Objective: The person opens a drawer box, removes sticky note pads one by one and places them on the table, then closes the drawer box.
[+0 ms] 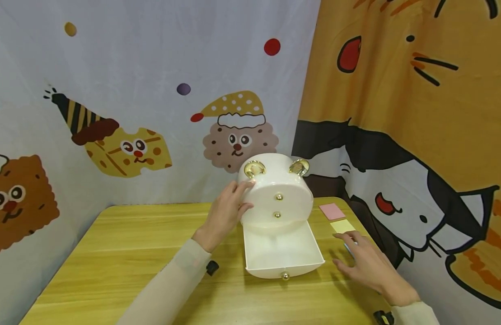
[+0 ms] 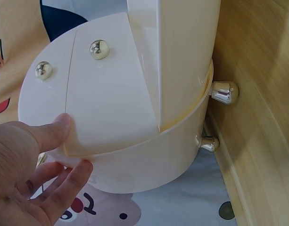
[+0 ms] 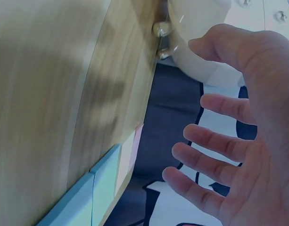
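Observation:
A white rounded drawer box (image 1: 263, 205) with gold ears and round gold knobs stands on the table. Its bottom drawer (image 1: 280, 253) is pulled out toward me, and the inside looks bare. My left hand (image 1: 226, 211) holds the box's left edge below an ear; in the left wrist view the thumb (image 2: 61, 127) lies on the front and fingertips (image 2: 83, 167) touch the side. To the right, my right hand (image 1: 368, 266) hovers with spread fingers, holding nothing. It is nearest to a row of sticky notes: pink (image 1: 332, 211), yellow (image 1: 343, 225), and bluish ones (image 3: 106, 174) partly hidden under it.
The wooden table (image 1: 152, 253) reaches back to a printed curtain (image 1: 152, 67) with cartoon food. An orange curtain (image 1: 396, 90) with cartoon cats hangs along the right side. Small dark wrist straps show at both sleeves.

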Demonstrator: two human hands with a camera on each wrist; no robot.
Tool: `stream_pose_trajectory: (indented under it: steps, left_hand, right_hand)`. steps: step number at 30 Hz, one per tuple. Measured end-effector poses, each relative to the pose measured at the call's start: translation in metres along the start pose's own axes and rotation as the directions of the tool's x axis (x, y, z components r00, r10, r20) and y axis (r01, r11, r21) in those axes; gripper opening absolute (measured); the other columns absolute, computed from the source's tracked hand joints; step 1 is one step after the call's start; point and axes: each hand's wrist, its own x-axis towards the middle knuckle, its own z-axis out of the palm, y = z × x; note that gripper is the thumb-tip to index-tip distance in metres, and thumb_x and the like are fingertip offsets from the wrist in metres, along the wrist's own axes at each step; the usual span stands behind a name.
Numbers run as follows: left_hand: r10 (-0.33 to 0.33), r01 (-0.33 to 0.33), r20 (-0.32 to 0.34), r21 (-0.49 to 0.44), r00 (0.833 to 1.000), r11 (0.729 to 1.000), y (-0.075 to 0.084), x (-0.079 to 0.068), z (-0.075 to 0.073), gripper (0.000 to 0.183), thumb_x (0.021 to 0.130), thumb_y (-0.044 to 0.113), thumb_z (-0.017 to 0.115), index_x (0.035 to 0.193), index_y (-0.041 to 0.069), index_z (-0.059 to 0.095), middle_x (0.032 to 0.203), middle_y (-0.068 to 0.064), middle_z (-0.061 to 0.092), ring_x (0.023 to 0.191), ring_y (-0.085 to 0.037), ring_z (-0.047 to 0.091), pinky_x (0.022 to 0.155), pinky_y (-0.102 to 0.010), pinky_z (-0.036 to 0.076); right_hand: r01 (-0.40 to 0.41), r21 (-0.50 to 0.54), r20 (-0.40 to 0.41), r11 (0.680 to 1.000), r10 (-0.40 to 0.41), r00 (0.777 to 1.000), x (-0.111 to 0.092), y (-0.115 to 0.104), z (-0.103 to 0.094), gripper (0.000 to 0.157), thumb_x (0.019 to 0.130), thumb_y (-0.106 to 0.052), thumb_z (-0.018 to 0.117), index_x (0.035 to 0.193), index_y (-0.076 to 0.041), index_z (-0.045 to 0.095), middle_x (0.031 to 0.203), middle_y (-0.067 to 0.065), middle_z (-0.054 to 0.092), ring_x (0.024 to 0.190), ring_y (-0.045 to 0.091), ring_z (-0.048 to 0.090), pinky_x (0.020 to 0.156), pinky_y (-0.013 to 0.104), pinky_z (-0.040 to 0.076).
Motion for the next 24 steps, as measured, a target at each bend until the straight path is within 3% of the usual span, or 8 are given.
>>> stream_pose_trajectory:
  steps: [5, 10, 15, 24]
  left_hand:
    - [-0.006, 0.006, 0.006, 0.011, 1.0, 1.0, 0.0, 0.0, 0.0, 0.061, 0.103, 0.024, 0.088, 0.159, 0.016, 0.064, 0.111, -0.012, 0.063, 0.088, -0.021, 0.057, 0.073, -0.034, 0.06]
    - [-0.021, 0.021, 0.017, 0.029, 1.0, 0.999, 0.0, 0.001, 0.001, 0.06, 0.103, 0.026, 0.088, 0.157, 0.017, 0.064, 0.111, -0.012, 0.064, 0.088, -0.022, 0.059, 0.075, -0.036, 0.062]
    - [-0.021, 0.021, 0.011, 0.035, 1.0, 0.999, 0.0, 0.001, 0.001, 0.06, 0.102, 0.026, 0.089, 0.157, 0.017, 0.064, 0.11, -0.012, 0.064, 0.087, -0.022, 0.059, 0.075, -0.037, 0.062]
    - [-0.012, 0.012, -0.011, 0.034, 1.0, 0.999, 0.0, 0.001, 0.002, 0.06, 0.102, 0.026, 0.09, 0.155, 0.017, 0.065, 0.108, -0.011, 0.062, 0.084, -0.021, 0.057, 0.072, -0.035, 0.061]
  right_hand:
    - [0.106, -0.003, -0.091, 0.994, -0.106, 0.99, 0.003, -0.011, -0.003, 0.073, 0.085, -0.03, 0.103, 0.149, -0.019, 0.071, 0.132, 0.007, 0.074, 0.107, 0.024, 0.072, 0.075, 0.041, 0.061]
    - [0.125, 0.013, -0.089, 0.992, -0.123, 0.988, 0.005, -0.024, -0.009, 0.072, 0.087, -0.029, 0.103, 0.152, -0.023, 0.07, 0.135, 0.004, 0.071, 0.1, 0.017, 0.07, 0.068, 0.032, 0.056]
    - [0.18, 0.009, -0.155, 0.984, -0.177, 0.972, 0.005, -0.034, -0.009, 0.068, 0.087, -0.026, 0.1, 0.149, -0.023, 0.072, 0.135, 0.002, 0.071, 0.084, 0.007, 0.059, 0.061, 0.022, 0.045]
    - [0.289, 0.049, -0.235, 0.956, -0.27, 0.934, 0.004, -0.056, -0.008, 0.061, 0.086, -0.021, 0.098, 0.144, -0.023, 0.077, 0.131, -0.003, 0.068, 0.09, 0.006, 0.057, 0.066, 0.021, 0.047]
